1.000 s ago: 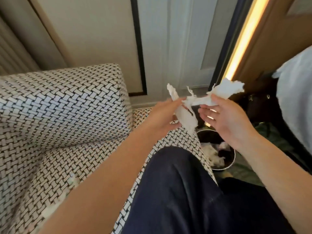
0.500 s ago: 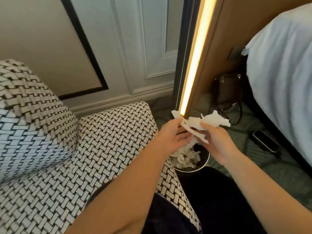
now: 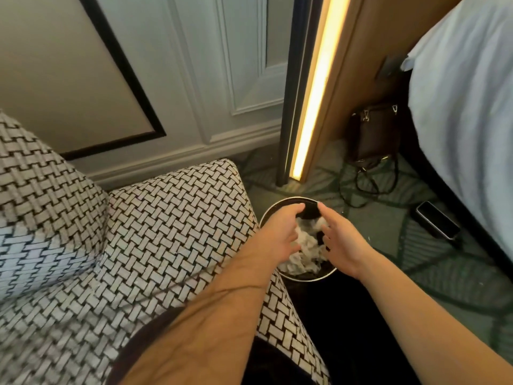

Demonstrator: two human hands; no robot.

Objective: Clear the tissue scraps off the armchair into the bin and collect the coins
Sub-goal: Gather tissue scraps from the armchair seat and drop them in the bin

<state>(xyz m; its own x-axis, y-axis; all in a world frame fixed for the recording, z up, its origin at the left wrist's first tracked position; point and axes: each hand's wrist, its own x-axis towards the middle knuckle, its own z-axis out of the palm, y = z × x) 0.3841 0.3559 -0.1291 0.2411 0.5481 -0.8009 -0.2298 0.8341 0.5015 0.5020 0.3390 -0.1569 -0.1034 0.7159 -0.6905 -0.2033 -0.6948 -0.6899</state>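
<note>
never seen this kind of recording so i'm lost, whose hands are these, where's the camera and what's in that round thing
There is no machine here. These are a person's two bare hands, filmed by one wide camera worn on the head and looking down. Every picture comes from that camera. The left hand and right hand are both above a round bin, with relaxed fingers that hold nothing. The white stuff in the bin is tissue scraps. The woven black-and-white armchair is on the left. A handbag and a phone sit on the floor near the bed. No coins show.
</note>
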